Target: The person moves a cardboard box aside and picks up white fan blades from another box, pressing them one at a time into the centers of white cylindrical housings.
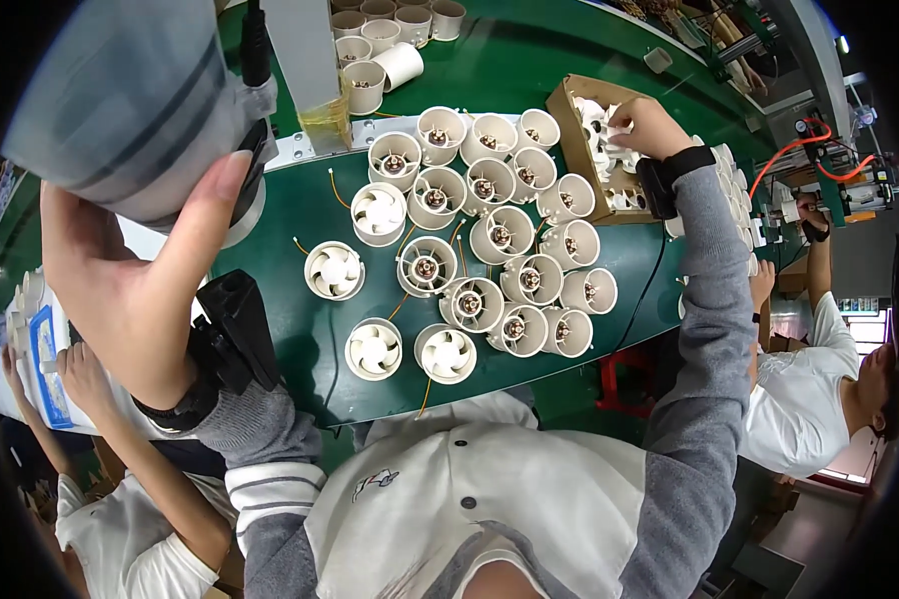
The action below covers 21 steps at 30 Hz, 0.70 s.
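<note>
My left hand (135,290) is wrapped round a large grey-blue cylinder (120,110) covered in cloudy plastic, close to the camera. A black cable rises from it, and the thumb lies along a black part at its side. My right hand (654,130) reaches into a cardboard box (577,150) of white fan wheels (609,160). Its fingers are bent together; what they pinch, if anything, I cannot make out. Between my hands stand many white round fan housings (501,235) with copper motor cores showing. Several at the left, such as one housing (334,271), have white fan wheels in them.
The green table (300,374) has a grey metal post (310,60) at its back. More white housings (365,85) stand beyond it, one on its side. A red stool (624,379) is below the table edge. Co-workers (804,399) sit at right and left (135,539).
</note>
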### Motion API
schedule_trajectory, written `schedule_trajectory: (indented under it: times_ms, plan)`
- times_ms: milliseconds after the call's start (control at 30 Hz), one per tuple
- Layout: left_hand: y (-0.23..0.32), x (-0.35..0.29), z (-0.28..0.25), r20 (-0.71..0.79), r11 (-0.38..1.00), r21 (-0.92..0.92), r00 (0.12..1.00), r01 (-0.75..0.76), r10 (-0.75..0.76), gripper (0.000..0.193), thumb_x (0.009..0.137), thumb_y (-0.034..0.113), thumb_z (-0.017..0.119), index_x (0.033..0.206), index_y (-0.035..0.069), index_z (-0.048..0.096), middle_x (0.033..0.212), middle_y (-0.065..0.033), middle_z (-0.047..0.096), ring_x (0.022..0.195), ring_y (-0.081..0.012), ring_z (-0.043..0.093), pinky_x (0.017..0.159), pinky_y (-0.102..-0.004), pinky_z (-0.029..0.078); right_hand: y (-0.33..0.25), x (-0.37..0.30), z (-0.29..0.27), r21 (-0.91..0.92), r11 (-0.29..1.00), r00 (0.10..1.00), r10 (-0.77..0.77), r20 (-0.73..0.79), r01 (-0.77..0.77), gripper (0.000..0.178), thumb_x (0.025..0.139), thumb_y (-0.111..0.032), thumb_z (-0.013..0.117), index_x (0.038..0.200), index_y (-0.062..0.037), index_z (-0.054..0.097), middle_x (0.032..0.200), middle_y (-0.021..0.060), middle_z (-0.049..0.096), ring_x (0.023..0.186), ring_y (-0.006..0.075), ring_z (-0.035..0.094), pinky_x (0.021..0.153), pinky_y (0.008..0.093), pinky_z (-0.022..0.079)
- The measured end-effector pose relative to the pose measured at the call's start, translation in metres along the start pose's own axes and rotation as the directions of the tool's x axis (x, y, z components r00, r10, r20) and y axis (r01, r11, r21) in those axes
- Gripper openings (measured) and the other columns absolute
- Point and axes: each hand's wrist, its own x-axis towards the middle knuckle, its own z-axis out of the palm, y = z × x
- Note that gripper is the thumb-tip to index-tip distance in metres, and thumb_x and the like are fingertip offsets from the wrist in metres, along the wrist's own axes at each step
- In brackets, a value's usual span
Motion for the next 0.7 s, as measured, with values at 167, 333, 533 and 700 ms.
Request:
schedule_trajectory:
  times_ms: [167, 333, 533, 700]
  plan:
    - [0.007, -0.003, 0.000, 0.017, 0.999, 0.050, 1.000, 0.001, -0.002, 0.049, 0.069, 0.010, 0.071, 0.111, -0.003, 0.047, 0.103, -0.0162, 0.057, 0.095, -0.0231, 0.057, 0.085, -0.0319, 0.043, -0.013, -0.022, -0.003, -0.064, 0.998, 0.998, 0.013, -0.056, -0.017, 0.023, 0.065, -0.008, 0.066, 0.086, -0.0005, 0.061, 0.078, 0.0135, 0.060, 0.075, 0.0246, 0.059, 0.068, 0.0308, 0.046]
    - [-0.011, -0.011, -0.007, 0.031, 0.983, 0.160, 0.995, 0.093, -0.099, 0.050, 0.070, 0.012, 0.071, 0.112, -0.002, 0.047, 0.103, -0.0156, 0.057, 0.095, -0.0238, 0.057, 0.085, -0.0325, 0.043, -0.074, -0.063, -0.002, 0.966, 0.247, 0.995, 0.057, -0.086, 0.069, 0.041, 0.073, -0.015, 0.065, 0.109, -0.0018, 0.050, 0.104, 0.0096, 0.055, 0.096, 0.0173, 0.052, 0.079, 0.0301, 0.042]
    - [0.003, -0.005, 0.002, 0.008, 0.999, 0.053, 1.000, 0.009, -0.010, 0.050, 0.070, 0.012, 0.071, 0.111, -0.003, 0.047, 0.102, -0.0157, 0.058, 0.095, -0.0234, 0.057, 0.086, -0.0324, 0.043, -0.137, -0.082, -0.004, 0.924, -0.378, 0.980, -0.158, -0.122, 0.055, 0.039, 0.078, -0.010, 0.060, 0.114, -0.0021, 0.045, 0.108, 0.0061, 0.052, 0.099, 0.0140, 0.049, 0.081, 0.0288, 0.041]
    - [-0.008, -0.011, -0.008, -0.022, 0.997, 0.038, 0.998, 0.062, -0.062, 0.048, 0.070, 0.011, 0.071, 0.109, -0.004, 0.048, 0.100, -0.0166, 0.058, 0.094, -0.0245, 0.058, 0.085, -0.0332, 0.044, -0.181, -0.039, -0.022, 0.803, 0.572, 0.959, -0.282, -0.002, 0.170, 0.033, 0.075, -0.011, 0.062, 0.105, -0.0023, 0.053, 0.097, 0.0052, 0.056, 0.089, 0.0149, 0.054, 0.075, 0.0283, 0.042]
